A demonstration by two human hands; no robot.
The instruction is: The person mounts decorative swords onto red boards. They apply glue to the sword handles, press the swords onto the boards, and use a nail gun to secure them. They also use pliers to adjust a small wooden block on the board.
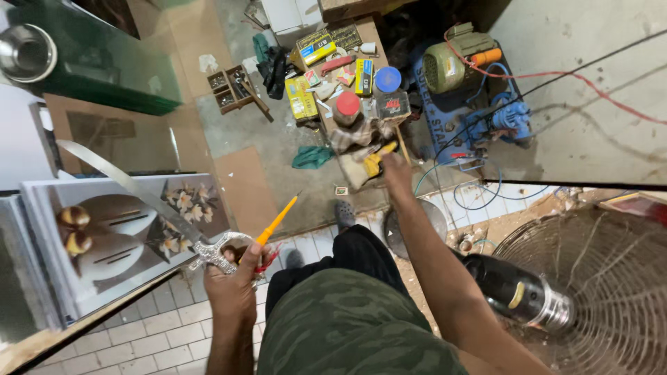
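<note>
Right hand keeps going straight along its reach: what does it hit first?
Most likely the yellow-handled tool at the right hand fingertips, lying on a checked cloth; past it sits the red-lidded jar. Whether the fingers already touch the tool is unclear.

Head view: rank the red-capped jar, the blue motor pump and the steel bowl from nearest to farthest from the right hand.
1. red-capped jar: just up and left of the right hand, amid the tool clutter.
2. blue motor pump: farther off to the hand's right, on the floor.
3. steel bowl: farthest, in the top-left corner.
</note>
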